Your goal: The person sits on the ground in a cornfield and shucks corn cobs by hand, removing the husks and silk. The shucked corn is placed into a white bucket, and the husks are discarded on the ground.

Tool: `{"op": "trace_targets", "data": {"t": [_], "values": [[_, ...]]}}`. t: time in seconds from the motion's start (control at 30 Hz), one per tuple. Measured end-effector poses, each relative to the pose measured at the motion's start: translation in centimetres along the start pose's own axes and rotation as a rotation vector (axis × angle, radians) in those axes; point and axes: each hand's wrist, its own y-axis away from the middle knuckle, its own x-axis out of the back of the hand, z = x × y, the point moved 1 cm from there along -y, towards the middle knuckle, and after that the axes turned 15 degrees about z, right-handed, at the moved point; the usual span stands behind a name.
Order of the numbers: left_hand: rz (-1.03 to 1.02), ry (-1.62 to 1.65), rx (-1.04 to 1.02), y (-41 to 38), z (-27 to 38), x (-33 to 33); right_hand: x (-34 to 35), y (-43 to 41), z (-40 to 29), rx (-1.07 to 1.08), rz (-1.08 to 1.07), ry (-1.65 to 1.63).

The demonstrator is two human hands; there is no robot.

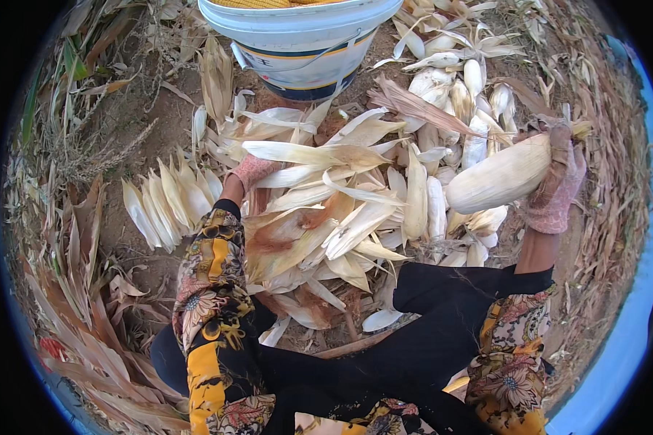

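Note:
On the right, my gloved right hand (558, 185) is closed around the stem end of an ear of corn in its pale husk (500, 174), whose other end points left. My gloved left hand (254, 169), left of centre, is at the edge of loose dry corn husks (326, 155); its fingers are partly hidden by them, so its hold is unclear. Beneath and between both hands lies a heap of peeled husks (359, 223) with brown silk. More unhusked ears of corn (435, 206) lie below the right hand's ear and beyond it.
A white plastic bucket (305, 60) with yellow corn cobs (256, 2) stands at the top centre. A fanned row of husks (168, 201) lies on the soil at left. Dry corn stalks and leaves (81, 326) line the left side; more dry leaves (604, 163) cover the right.

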Motion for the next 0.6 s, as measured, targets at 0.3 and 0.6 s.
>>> {"op": "trace_targets", "data": {"t": [0.3, 0.6], "values": [[0.065, 0.115, 0.015, 3.9, 5.7, -1.0, -3.6, 5.6, 14.0, 0.047, -0.373, 1.01], [0.96, 0.4, 0.954, 19.5, 4.6, 0.7, -4.2, 11.4, 20.8, -0.026, -0.49, 1.102]]}}
